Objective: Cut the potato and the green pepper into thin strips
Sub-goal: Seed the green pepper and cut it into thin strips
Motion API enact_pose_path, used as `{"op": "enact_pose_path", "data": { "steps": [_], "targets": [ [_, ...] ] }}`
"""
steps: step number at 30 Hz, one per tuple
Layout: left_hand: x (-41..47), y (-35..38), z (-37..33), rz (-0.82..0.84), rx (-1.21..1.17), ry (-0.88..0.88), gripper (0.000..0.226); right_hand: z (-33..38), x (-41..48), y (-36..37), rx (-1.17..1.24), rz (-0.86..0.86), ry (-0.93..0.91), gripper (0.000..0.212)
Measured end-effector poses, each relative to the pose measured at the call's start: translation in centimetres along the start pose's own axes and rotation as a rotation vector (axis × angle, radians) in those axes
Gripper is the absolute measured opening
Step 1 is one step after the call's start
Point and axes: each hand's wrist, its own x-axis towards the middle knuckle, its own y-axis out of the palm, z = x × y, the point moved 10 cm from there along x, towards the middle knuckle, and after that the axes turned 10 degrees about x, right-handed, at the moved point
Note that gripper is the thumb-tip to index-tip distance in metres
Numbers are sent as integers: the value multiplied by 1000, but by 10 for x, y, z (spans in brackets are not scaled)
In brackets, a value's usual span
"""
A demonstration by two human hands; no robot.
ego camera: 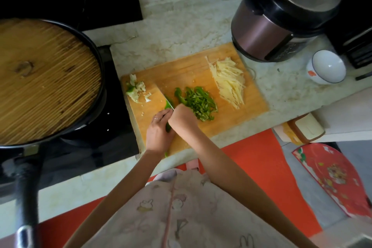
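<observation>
On the wooden cutting board (pixel 181 72), a pile of pale potato strips (pixel 229 80) lies at the right end. A heap of green pepper strips (pixel 198 100) lies in the middle. My left hand (pixel 159 133) holds down a long piece of green pepper (pixel 168 104); its near end pokes out below my wrist. My right hand (pixel 181 118) grips the knife (pixel 164 94), whose blade slants up and left and meets the pepper's far end. The knife's handle is hidden in my fist.
Pale pepper core scraps (pixel 135 89) sit at the board's left end. A black pan with a woven lid (pixel 44 80) stands on the stove to the left. A rice cooker (pixel 281 16) and a white bowl (pixel 327 69) stand at the right.
</observation>
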Motion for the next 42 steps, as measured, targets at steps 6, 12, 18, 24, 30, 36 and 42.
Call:
{"op": "enact_pose_path", "data": {
  "steps": [6,12,18,24,30,36,42],
  "targets": [
    [0,-2,0,-37,-30,-18,46,-22,-5,-11,50,-4,-106,27],
    [8,1,-6,-73,-92,-45,40,-41,-32,-18,141,-57,-315,27],
    [10,-2,-5,-107,-84,-56,33,-42,-38,-25,29,-152,-366,28],
    [10,-1,-5,-100,-70,-46,34,-39,-44,-33,-14,-194,-408,22],
    [10,-1,-4,-96,-67,-59,35,-35,-44,-20,-107,-158,-328,18],
    [9,-8,-8,-100,-55,-69,33,-10,-18,-5,-61,-139,-225,24],
    [11,0,-2,-26,-94,-48,35,0,2,-26,108,-109,-237,24]
  ]
}}
